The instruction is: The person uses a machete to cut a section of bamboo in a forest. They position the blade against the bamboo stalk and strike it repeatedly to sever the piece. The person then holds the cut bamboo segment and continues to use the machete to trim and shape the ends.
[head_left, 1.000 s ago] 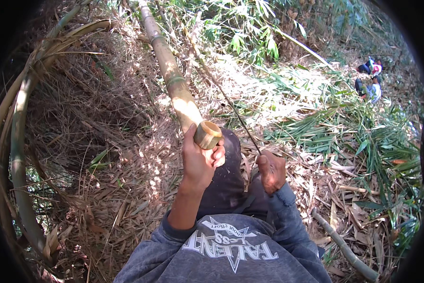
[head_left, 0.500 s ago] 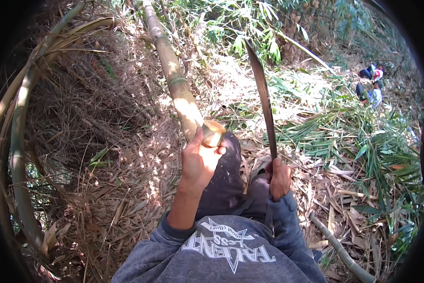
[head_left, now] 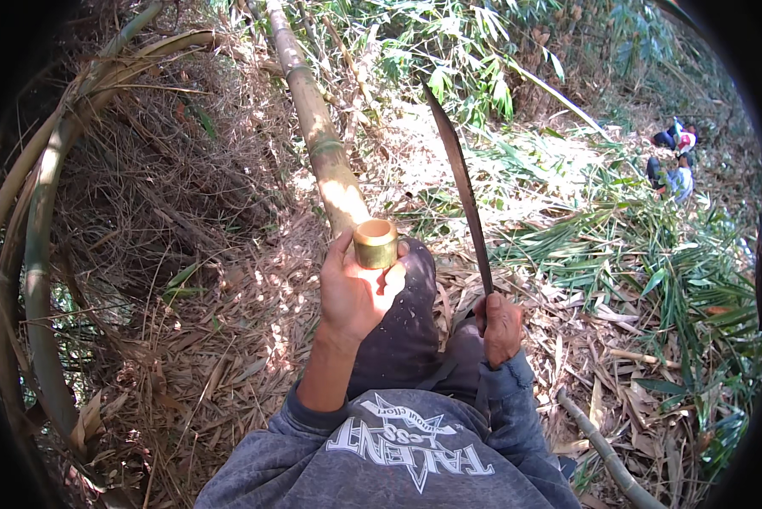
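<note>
Between my knees and the thicket ahead, a long bamboo pole (head_left: 317, 136) slants away from me over the leaf-strewn ground (head_left: 228, 356), its far end lost up among the green foliage (head_left: 449, 51) at the top of the view. Its cut end (head_left: 375, 243), a hollow yellow ring, faces me just above my left hand (head_left: 355, 293). That hand is wrapped around the pole right at the cut, thumb lying up the left side and fingers curled round the right, so the pole sits firmly in my palm. My left forearm comes up bare from a grey sleeve (head_left: 313, 424).

To the right, my right hand (head_left: 501, 327) is closed tight round the handle of a long dark blade (head_left: 461, 187). The blade stands nearly upright, leaning slightly left at its tip, and it is apart from the pole, just beside it on the right, with open space between the edge and the cut end. My right hand sits lower and nearer my body than my left, near my dark trouser leg (head_left: 402, 339).

Curved bamboo stems (head_left: 37, 254) arc along the left edge around a tangle of dry brush. Fallen green leaves (head_left: 652, 263) lie spread to the right, and another person (head_left: 673, 161) crouches far off at upper right.
</note>
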`<state>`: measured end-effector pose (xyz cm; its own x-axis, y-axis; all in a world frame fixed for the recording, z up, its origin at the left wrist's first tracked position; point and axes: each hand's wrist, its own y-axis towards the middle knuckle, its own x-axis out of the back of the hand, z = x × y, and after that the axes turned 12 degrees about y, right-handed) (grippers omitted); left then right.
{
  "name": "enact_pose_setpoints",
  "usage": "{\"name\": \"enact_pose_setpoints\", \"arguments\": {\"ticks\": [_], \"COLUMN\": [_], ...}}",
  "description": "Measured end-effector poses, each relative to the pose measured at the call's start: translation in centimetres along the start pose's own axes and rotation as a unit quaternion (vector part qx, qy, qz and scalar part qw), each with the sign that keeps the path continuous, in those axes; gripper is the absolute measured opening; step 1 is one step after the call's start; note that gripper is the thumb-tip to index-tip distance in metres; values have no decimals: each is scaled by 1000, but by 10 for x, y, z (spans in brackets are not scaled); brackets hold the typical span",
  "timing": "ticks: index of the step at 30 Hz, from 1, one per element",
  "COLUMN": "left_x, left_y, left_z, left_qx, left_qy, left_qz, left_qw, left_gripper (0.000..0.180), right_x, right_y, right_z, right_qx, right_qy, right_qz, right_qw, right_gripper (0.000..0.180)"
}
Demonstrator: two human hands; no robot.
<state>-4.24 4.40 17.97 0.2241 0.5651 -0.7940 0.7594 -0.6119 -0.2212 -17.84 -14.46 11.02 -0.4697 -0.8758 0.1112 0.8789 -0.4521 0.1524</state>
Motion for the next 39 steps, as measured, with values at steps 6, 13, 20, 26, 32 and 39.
{"name": "enact_pose_setpoints", "arguments": {"ticks": [6, 13, 20, 26, 32, 39], "left_x": [17, 12, 11, 15, 16, 16], "left_y": [2, 4, 11, 13, 6, 5], "left_z": [-1, 1, 6, 8, -3, -7], "left_qx": [106, 101, 55, 4, 9, -12], "left_qy": [-80, -105, -66, 45, 12, 70], "left_qz": [132, 114, 22, 10, 49, 48], "left_qw": [982, 983, 996, 999, 999, 996], "left_gripper": [58, 60, 58, 54, 47, 52], "right_x": [1, 4, 1, 2, -2, -5], "right_y": [0, 2, 1, 1, 2, 2], "right_z": [2, 3, 10, 11, 9, 1], "right_qx": [-1, -1, -10, -14, -15, -1], "right_qy": [-3, -18, 11, 0, -4, 7], "right_qz": [2, 2, 13, 17, 22, 31], "right_qw": [1000, 1000, 1000, 1000, 1000, 999], "right_gripper": [57, 57, 59, 59, 59, 58]}}
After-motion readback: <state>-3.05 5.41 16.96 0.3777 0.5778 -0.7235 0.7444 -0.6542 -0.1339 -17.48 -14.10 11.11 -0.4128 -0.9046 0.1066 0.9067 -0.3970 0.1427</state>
